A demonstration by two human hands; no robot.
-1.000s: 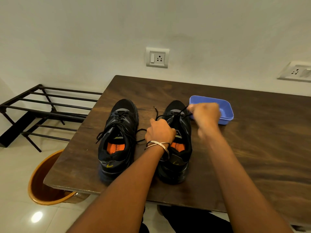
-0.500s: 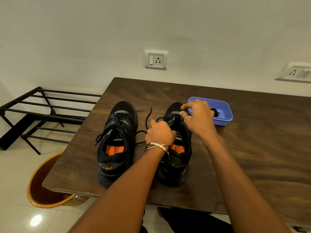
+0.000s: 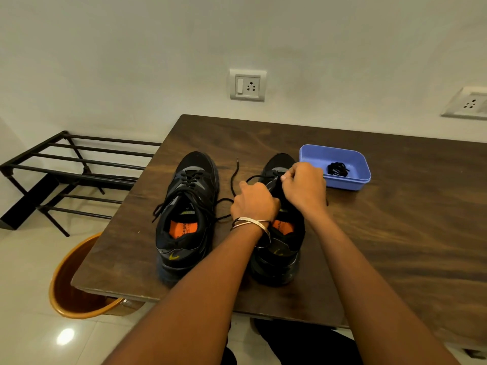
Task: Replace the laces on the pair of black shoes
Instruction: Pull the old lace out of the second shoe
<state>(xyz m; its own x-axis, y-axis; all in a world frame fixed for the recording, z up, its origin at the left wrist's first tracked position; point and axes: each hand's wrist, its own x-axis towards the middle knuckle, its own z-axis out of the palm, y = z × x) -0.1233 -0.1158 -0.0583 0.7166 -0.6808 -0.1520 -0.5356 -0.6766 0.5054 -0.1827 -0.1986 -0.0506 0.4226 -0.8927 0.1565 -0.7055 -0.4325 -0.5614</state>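
Two black shoes with orange insoles stand side by side on the dark wooden table (image 3: 395, 233), toes away from me. The left shoe (image 3: 187, 212) is laced, its ends loose. My left hand (image 3: 254, 202), with bangles on the wrist, grips the tongue area of the right shoe (image 3: 279, 248). My right hand (image 3: 303, 187) pinches that shoe's black lace (image 3: 234, 177) near the toe eyelets; a free end of the lace trails onto the table between the shoes. A coiled black lace (image 3: 337, 169) lies in the blue plastic tray (image 3: 340, 181) to the right.
An orange bucket (image 3: 66, 293) stands on the floor under the table's left front corner. A black metal rack (image 3: 66, 169) is on the left by the wall. Wall sockets (image 3: 247, 85) sit behind the table.
My right hand came back from pulling the lace out toward the tray and now pinches it down at the toe eyelets. The left hand stays on the right shoe.
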